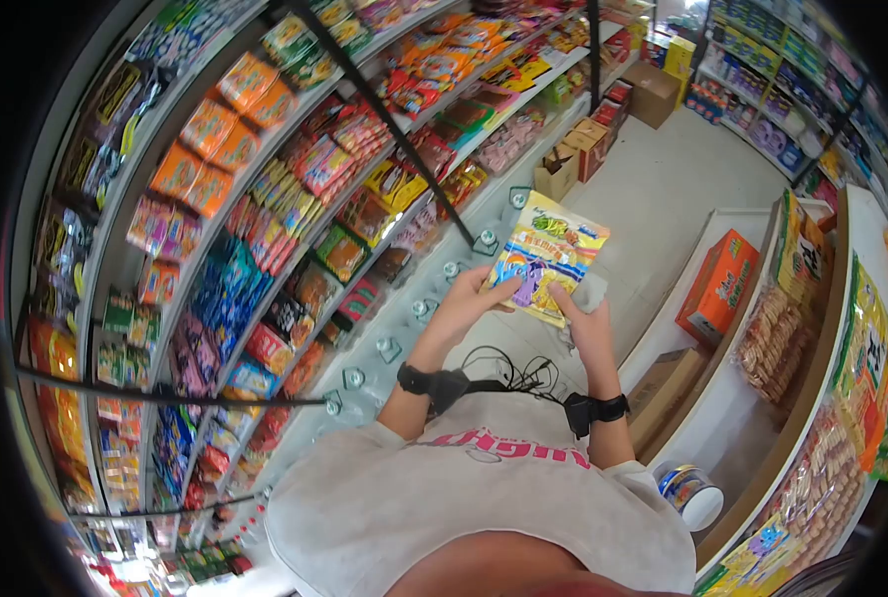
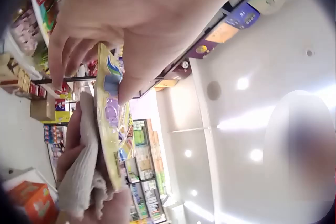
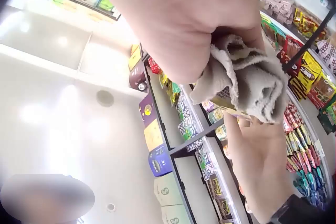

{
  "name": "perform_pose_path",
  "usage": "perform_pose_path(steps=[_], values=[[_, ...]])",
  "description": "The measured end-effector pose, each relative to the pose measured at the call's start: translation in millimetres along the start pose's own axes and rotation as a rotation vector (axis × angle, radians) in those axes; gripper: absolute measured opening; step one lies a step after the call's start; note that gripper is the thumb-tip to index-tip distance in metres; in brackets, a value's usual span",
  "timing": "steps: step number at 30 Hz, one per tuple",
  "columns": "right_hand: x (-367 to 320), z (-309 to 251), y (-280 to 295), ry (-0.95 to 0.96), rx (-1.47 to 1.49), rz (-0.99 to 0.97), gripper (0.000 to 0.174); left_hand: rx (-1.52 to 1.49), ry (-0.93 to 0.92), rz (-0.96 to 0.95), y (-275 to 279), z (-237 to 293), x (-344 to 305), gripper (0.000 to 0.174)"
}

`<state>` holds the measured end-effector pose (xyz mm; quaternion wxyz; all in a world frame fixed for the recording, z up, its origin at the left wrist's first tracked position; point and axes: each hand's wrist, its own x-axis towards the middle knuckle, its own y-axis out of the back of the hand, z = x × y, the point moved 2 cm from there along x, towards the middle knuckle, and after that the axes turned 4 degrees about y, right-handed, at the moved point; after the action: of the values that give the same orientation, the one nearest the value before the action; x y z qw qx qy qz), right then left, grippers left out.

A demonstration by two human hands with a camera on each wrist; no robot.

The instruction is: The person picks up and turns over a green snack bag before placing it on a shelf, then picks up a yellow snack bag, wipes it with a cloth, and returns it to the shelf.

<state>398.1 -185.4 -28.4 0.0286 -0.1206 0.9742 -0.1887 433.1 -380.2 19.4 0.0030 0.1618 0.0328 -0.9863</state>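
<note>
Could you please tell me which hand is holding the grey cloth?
The right hand, which grips the grey cloth together with the yellow packet; the left hand holds only the packet.

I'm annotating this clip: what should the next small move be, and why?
Probably draw the grey cloth across the back of the snack packet: the left hand grips the packet's lower left side, while the right hand holds the cloth bunched behind it.
</note>
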Motion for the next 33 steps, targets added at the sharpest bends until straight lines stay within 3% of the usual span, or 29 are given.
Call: perform_pose_path(steps=[4, 10, 15, 19, 21, 24, 27, 30, 33], values=[[7.5, -6.4, 3.3, 0.036, -0.087, 0.211, 0.03, 0.022, -0.105, -0.032, 7.2, 3.3, 34.7, 0.029], [18.1, -10.2, 6.2, -0.069, -0.28, 0.238, 0.032, 0.048, -0.145, -0.216, 15.7, 21.3, 83.0, 0.027], [27.7, -22.7, -4.8, 0.156, -0.322, 0.356, 0.03, -0.038, -0.117, -0.399, 11.0, 26.0, 116.3, 0.029], [11.5, -23.8, -4.5, 0.28, -0.405, 0.551, 0.031, -0.108, -0.011, -0.659, -5.4, 24.7, 144.5, 0.032], [-4.2, -30.6, -0.3, 0.302, -0.487, 0.616, 0.033, -0.081, 0.028, -0.775, -25.5, 21.6, 153.9, 0.032], [-32.0, -38.1, 19.3, 0.195, -0.363, 0.714, 0.046, 0.015, -0.024, -0.866, -70.6, 17.8, 163.2, 0.034], [-57.8, -54.5, 30.0, 0.405, -0.448, 0.81, 0.05, 0.113, -0.039, -0.944, -118.1, 29.5, 153.5, 0.036], [-89.9, -63.8, 55.6, 0.426, -0.524, 0.983, 0.049, 0.176, -0.022, -1.055, -172.4, 29.9, 144.1, 0.038], [-128.6, -88.8, 62.2, 0.391, -0.52, 1.218, 0.042, 0.22, -0.178, -1.159, -233.5, 21.8, 130.3, 0.046]])
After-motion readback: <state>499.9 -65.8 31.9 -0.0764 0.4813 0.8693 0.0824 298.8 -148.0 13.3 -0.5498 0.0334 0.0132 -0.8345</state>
